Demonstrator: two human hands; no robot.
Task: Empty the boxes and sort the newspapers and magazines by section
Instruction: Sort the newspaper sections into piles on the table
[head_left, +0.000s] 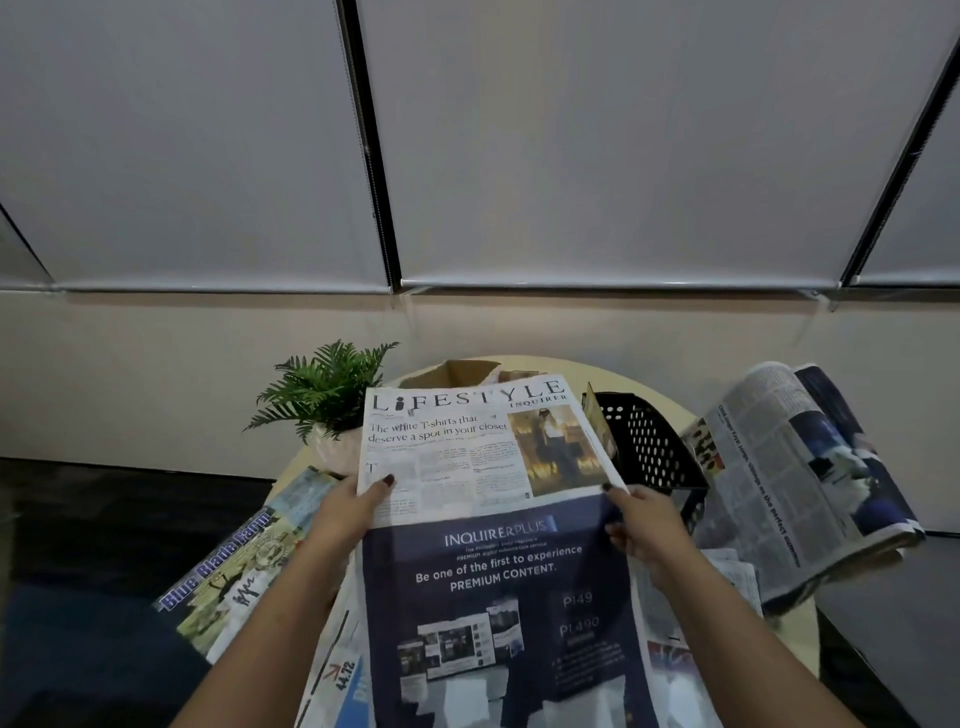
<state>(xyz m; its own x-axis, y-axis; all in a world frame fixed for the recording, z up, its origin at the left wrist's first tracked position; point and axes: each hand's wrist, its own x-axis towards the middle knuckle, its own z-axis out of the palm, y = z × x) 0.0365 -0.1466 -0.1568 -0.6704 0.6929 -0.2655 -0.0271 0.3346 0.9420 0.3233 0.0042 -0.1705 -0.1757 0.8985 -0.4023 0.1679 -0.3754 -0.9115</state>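
I hold up a newspaper section headed LIFESTYLE (467, 441) over the round table (779, 634). My left hand (348, 506) grips its left edge with the thumb on the page. My right hand (641, 525) pinches its right edge. Below it lies a dark blue page with an INQUIRERPLUS advert (498, 613). A cardboard box (457, 371) stands open behind the paper, mostly hidden. A black perforated basket (649, 441) stands to the right of the paper.
A Blue Blade Farm magazine (244, 566) hangs over the table's left edge. A thick pile of newspapers (810, 478) overhangs the right side. A potted fern (327, 395) stands at the back left. More papers (337, 670) lie under my forearms. Wall and blinds lie behind.
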